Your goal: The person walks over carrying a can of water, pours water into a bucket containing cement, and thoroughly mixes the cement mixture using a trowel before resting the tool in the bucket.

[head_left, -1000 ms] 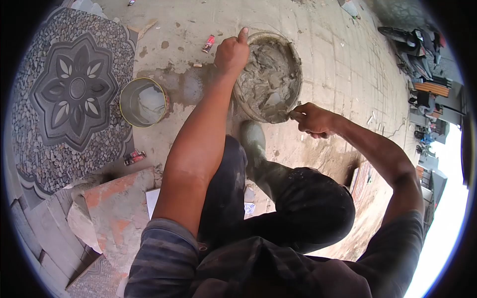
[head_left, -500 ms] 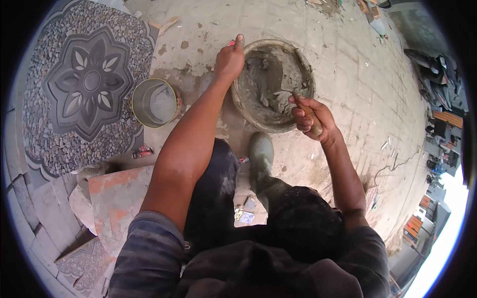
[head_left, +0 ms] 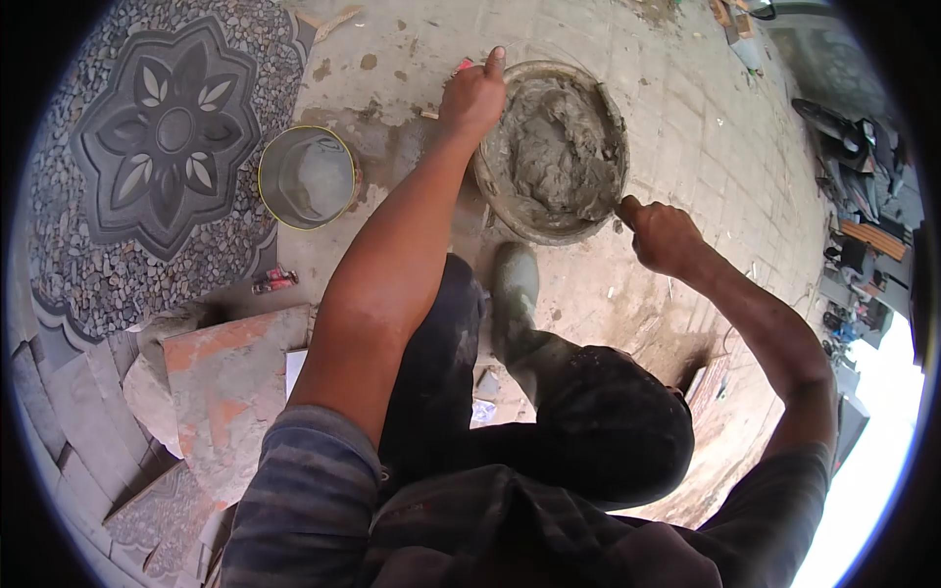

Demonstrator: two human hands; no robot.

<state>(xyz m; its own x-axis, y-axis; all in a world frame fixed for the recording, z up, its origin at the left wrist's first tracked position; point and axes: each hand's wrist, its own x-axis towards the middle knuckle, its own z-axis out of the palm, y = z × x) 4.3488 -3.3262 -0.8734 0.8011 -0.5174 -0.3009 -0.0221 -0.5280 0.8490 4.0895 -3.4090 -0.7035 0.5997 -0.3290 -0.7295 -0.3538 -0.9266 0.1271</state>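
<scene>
A round basin (head_left: 487, 191) of wet grey mortar (head_left: 559, 147) rests on the floor in front of my boots. My left hand (head_left: 472, 101) is closed at the basin's left rim, its thumb pointing up and its fingers mostly hidden. At the lower right rim, my right hand (head_left: 668, 238) is wrapped round the wooden handle of a trowel (head_left: 628, 207). The trowel's blade cannot be made out and seems to be in the mortar by the rim. The mortar lies heaped and lumpy in the middle.
Left of the basin stands a yellow-rimmed bucket (head_left: 263, 184) with greyish water. Farther left lie a flower-patterned tile (head_left: 176, 132) and a stained board (head_left: 230, 377). A red packet (head_left: 275, 280) lies nearby. A motorcycle (head_left: 848, 137) is at the far right.
My right hand has moved right and turned over, from above the mortar to outside the rim, still on the trowel. The mortar has been turned into a heap. My left hand stays at the rim.
</scene>
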